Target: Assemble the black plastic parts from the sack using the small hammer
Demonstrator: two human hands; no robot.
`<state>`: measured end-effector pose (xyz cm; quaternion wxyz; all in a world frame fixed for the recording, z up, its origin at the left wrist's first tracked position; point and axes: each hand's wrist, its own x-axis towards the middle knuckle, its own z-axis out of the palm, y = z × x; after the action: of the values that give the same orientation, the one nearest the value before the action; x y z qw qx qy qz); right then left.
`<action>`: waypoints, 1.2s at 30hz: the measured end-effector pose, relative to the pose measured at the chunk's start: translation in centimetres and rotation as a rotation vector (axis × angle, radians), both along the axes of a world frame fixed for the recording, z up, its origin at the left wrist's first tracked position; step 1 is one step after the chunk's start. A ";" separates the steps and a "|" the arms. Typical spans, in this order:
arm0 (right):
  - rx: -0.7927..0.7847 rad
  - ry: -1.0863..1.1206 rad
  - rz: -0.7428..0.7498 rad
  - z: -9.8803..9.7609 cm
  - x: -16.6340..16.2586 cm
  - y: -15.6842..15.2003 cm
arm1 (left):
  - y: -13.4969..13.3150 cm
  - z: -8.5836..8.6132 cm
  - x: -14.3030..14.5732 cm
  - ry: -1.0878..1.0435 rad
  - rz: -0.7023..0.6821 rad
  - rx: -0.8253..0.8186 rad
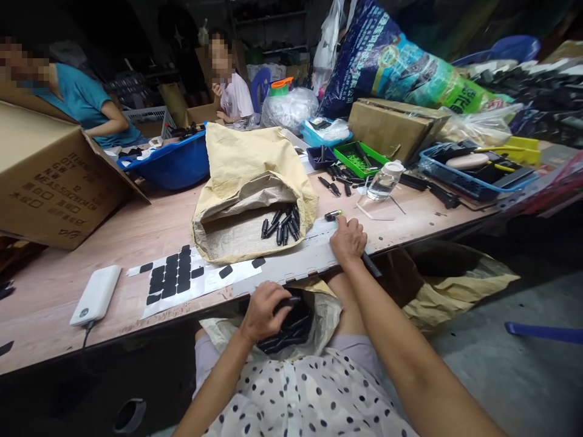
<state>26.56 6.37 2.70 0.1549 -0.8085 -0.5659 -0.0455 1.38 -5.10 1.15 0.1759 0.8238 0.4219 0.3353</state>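
Observation:
My left hand (264, 309) is down in my lap, fingers curled over black parts (291, 331) inside an open bag (325, 312). My right hand (348, 238) rests closed at the table's front edge and grips a long black piece (372, 266) that sticks out below it. Just beyond that hand lies a small metal-tipped part (333, 214). A tan sack (248, 182) lies open on the table with several black handles (282, 227) spilling from its mouth. White backing sheets (182, 282) with black adhesive pads (170, 276) lie to the left.
A white power bank (96, 294) lies at the front left, a cardboard box (54, 176) behind it. A blue tub (170, 161), a green tray (359, 159), a clear bottle (385, 180) and a blue basket (478, 173) stand farther back. Two people sit across the table.

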 end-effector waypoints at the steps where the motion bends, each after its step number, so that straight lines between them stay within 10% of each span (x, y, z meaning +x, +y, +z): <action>1: -0.002 -0.002 -0.001 0.1 0.0 0.0 | -1.1 -0.5 0.3 0.025 -0.037 -0.011; 8: 0.002 -0.016 0.002 -0.1 -0.1 0.0 | -3.3 -1.0 2.2 0.079 -0.166 -0.120; 13: 0.002 -0.012 0.005 0.0 -0.2 0.0 | 6.1 3.8 2.3 -0.164 0.424 -0.068; 18: -0.038 0.001 0.011 0.6 -0.5 -0.1 | 15.5 5.5 1.6 0.006 0.862 -0.360; 22: -0.033 -0.001 0.013 0.7 -0.7 -0.1 | 17.2 5.1 1.6 0.203 0.823 -0.579; 26: -0.027 -0.007 0.014 0.7 -0.6 -0.1 | 15.2 5.5 0.3 0.113 0.789 -0.355; 32: -0.030 -0.006 0.003 0.7 -0.5 0.0 | 8.4 5.0 -1.4 0.076 0.292 -0.174; 36: -0.035 -0.009 0.000 0.6 -0.4 0.0 | 6.0 2.6 -1.0 0.130 0.195 -0.173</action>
<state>26.13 6.34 3.25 0.1385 -0.8110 -0.5671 -0.0392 0.34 0.92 3.72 0.1853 0.7806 0.5378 0.2590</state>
